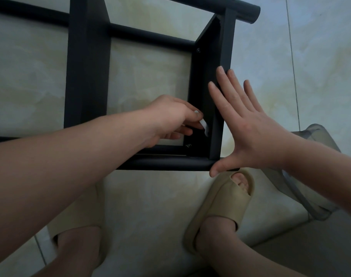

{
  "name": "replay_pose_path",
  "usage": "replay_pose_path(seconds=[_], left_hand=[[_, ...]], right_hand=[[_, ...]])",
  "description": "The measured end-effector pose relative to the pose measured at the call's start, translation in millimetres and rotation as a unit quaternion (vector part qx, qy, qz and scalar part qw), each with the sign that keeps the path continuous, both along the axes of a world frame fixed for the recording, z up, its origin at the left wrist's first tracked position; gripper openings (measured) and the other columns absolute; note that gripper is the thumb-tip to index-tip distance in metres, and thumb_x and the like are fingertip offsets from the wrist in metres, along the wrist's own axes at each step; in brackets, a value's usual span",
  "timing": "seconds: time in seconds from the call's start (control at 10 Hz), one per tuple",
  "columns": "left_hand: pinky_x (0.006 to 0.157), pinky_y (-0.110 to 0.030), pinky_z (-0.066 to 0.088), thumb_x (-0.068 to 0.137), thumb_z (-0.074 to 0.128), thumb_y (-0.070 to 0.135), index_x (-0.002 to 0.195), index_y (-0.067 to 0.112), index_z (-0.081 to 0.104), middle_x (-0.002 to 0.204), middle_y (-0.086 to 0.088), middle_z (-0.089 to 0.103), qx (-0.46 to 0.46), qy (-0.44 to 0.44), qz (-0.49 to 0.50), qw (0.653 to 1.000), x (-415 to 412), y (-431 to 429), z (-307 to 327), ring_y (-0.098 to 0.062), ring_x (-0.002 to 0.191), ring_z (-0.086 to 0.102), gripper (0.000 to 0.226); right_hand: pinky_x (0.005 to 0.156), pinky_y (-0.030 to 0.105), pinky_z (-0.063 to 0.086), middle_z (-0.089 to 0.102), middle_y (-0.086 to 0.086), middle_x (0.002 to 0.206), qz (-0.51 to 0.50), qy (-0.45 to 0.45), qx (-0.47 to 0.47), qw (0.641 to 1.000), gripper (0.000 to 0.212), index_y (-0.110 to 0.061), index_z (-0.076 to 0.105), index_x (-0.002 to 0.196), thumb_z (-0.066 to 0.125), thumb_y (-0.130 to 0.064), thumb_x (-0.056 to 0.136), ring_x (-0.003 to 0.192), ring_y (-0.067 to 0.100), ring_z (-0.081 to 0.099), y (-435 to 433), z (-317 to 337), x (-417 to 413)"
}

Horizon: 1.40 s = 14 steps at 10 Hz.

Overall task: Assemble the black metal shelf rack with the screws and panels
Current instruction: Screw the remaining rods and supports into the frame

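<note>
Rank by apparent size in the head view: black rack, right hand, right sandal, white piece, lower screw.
1. black rack
2. right hand and right sandal: look alike, and the hand is nearer, so unranked
3. white piece
4. lower screw

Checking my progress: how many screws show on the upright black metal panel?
2: one dark round screw near the black metal panel's far end, one shiny screw at its near end, below the left hand. That hand may hide others.

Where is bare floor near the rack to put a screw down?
Bare floor lies right of the rack, beyond the right hand; more between the sandals. Crowded: the near corner, where the left hand pinches a white piece.
</note>
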<state>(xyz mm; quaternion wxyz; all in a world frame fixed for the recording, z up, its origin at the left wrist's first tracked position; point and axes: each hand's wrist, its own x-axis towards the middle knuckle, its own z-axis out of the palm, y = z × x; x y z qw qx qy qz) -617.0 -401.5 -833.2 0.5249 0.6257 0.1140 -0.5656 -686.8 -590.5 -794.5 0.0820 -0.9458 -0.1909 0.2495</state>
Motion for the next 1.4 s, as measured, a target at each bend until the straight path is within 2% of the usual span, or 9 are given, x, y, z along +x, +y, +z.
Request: replay_pose_path(seconds=[0.1, 0.3, 0.6, 1.0, 1.2, 1.4], left_hand=[[0.074, -0.029, 0.046, 0.095, 0.064, 0.028, 0.1, 0.023, 0.07, 0.084, 0.004, 0.078, -0.005, 0.018, 0.001, 1.0, -0.2, -0.7, 1.3, -0.013, 0.077, 0.067, 0.009], [0.072, -0.028, 0.046, 0.096, 0.063, 0.028, 0.099, 0.023, 0.069, 0.084, 0.003, 0.078, -0.017, 0.026, 0.006, 0.999, -0.3, -1.5, 0.7, -0.011, 0.075, 0.067, 0.009], [0.069, -0.028, 0.045, 0.094, 0.065, 0.03, 0.097, 0.024, 0.07, 0.083, 0.006, 0.077, -0.001, 0.045, -0.059, 0.997, -2.8, 1.7, 0.0, -0.012, 0.076, 0.065, 0.008], [0.07, -0.028, 0.045, 0.094, 0.065, 0.029, 0.098, 0.026, 0.07, 0.085, 0.006, 0.077, -0.026, 0.056, -0.047, 0.997, -2.1, 4.5, -0.8, -0.011, 0.078, 0.064, 0.008], [0.071, -0.028, 0.045, 0.095, 0.064, 0.029, 0.101, 0.025, 0.07, 0.084, 0.005, 0.077, -0.016, 0.044, -0.072, 0.996, -3.7, 3.3, 0.7, -0.012, 0.077, 0.065, 0.009], [0.072, -0.029, 0.045, 0.094, 0.065, 0.029, 0.095, 0.025, 0.069, 0.083, 0.005, 0.077, -0.022, 0.04, -0.048, 0.998, -4.4, 2.7, 0.3, -0.011, 0.077, 0.065, 0.006]], right_hand=[[0.123, 0.064, 0.001, -0.015, 0.019, 0.168, 0.0, 0.0, 0.0, 1.0, 0.149, -0.003, -0.003, 0.161, 0.045, -0.101, 0.06, 0.155, 0.037, -0.016, 0.0, -0.4, -0.1], [0.124, 0.063, 0.0, -0.015, 0.019, 0.168, 0.001, 0.001, 0.001, 1.0, 0.149, -0.003, -0.003, 0.161, 0.046, -0.101, 0.06, 0.155, 0.037, -0.016, 0.3, -0.3, 0.1], [0.123, 0.065, 0.001, -0.016, 0.018, 0.168, -0.001, 0.0, 0.005, 1.0, 0.148, -0.004, -0.003, 0.162, 0.043, -0.102, 0.061, 0.155, 0.037, -0.017, 0.2, -0.6, -0.5], [0.123, 0.064, 0.001, -0.016, 0.018, 0.168, -0.001, 0.002, 0.004, 1.0, 0.149, -0.003, -0.003, 0.161, 0.044, -0.102, 0.061, 0.155, 0.037, -0.017, 0.2, -0.1, -0.3], [0.123, 0.065, 0.002, -0.017, 0.017, 0.168, -0.001, 0.004, 0.004, 1.0, 0.148, -0.003, -0.004, 0.161, 0.044, -0.102, 0.061, 0.155, 0.037, -0.017, 0.8, 0.0, -0.6], [0.123, 0.065, 0.002, -0.017, 0.017, 0.168, -0.002, 0.005, 0.002, 1.0, 0.149, -0.004, -0.004, 0.161, 0.045, -0.101, 0.06, 0.155, 0.037, -0.017, 0.0, 0.1, -0.2]])
